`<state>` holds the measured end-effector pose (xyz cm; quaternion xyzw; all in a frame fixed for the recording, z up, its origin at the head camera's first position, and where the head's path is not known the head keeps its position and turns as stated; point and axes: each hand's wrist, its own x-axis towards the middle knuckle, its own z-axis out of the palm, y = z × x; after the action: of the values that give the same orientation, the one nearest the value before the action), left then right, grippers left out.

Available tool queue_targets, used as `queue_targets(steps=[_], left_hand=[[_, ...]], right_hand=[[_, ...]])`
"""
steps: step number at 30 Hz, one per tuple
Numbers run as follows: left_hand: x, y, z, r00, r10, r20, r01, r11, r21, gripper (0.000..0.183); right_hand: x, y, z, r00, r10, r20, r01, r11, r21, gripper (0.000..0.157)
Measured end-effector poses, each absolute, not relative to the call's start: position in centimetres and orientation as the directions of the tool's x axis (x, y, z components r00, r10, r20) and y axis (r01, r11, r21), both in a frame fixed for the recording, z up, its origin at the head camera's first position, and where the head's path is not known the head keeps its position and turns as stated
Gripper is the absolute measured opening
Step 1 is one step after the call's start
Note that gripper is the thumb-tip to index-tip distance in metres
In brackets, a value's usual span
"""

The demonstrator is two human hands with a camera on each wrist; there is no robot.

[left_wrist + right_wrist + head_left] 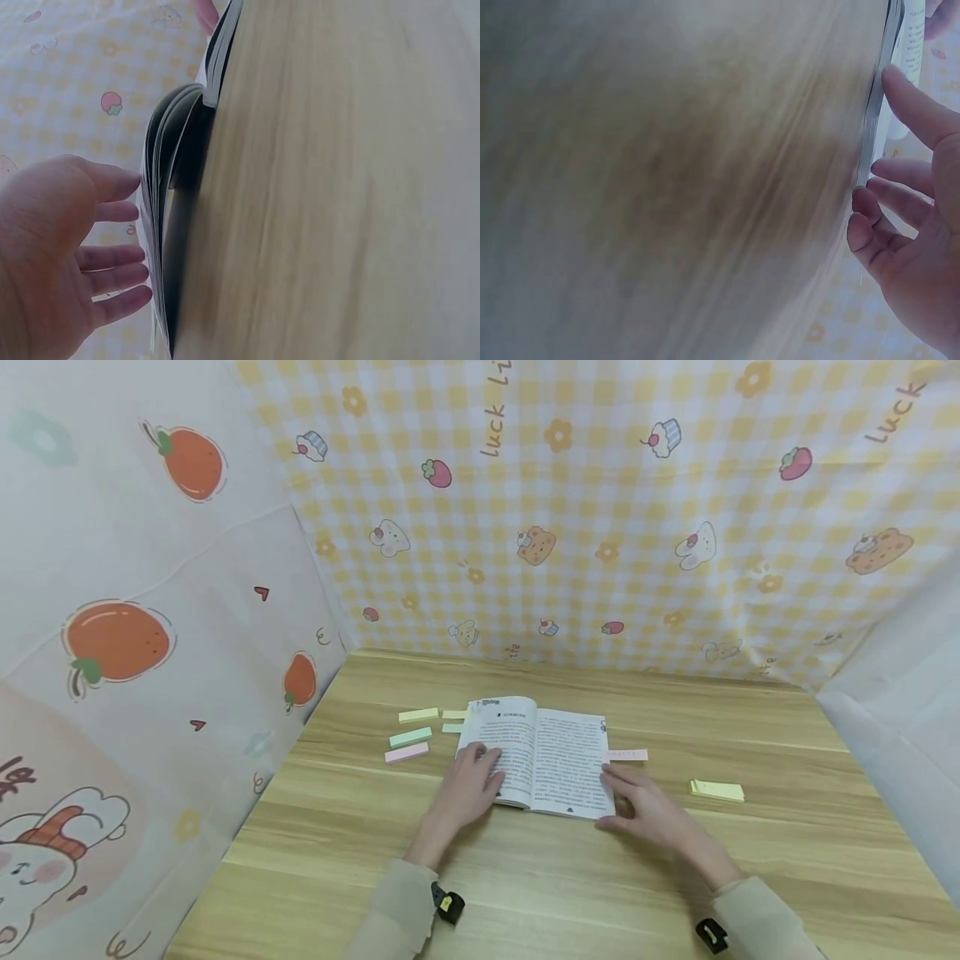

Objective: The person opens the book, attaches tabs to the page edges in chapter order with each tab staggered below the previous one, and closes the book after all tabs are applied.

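Observation:
An open book (pixel 572 752) with printed pages lies on the wooden table. My left hand (pixel 471 785) rests its fingertips on the left page; the left wrist view shows the thumb and fingers against the curved stack of pages (pixel 155 195). At the right edge of the book is my right hand (pixel 651 806), its thumb near the lower corner and its fingers touching the side. A pink sticky tab (pixel 633 755) sticks out past the right page, just above those fingers. Yellow (pixel 454 715) and green tabs (pixel 452 727) stick out on the left.
Left of the book lie a yellow pad (pixel 418 716), a green pad (pixel 410 737) and a pink pad (pixel 407 752) of sticky tabs. Another yellow pad (pixel 717 791) is to the right of my right hand. A patterned cloth (pixel 570 585) hangs behind the table (pixel 555 893).

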<state>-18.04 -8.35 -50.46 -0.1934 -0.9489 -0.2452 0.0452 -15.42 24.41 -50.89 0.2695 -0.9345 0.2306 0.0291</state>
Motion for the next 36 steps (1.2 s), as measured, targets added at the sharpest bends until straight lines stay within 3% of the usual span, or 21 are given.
queue_targets(steps=[19, 36], left_hand=[[-17.8, -8.8, -50.5, -0.913, 0.374, 0.161, 0.406, 0.801, 0.441, 0.044], [-18.0, -8.9, -50.5, -0.92, 0.369, 0.133, 0.388, 0.809, 0.441, 0.044]], right_hand=[[-15.3, 23.9, -51.1, -0.838, -0.513, 0.188, -0.542, 0.738, -0.402, 0.066], [-15.4, 22.9, -51.1, -0.845, -0.5, 0.188, -0.532, 0.756, -0.382, 0.066]])
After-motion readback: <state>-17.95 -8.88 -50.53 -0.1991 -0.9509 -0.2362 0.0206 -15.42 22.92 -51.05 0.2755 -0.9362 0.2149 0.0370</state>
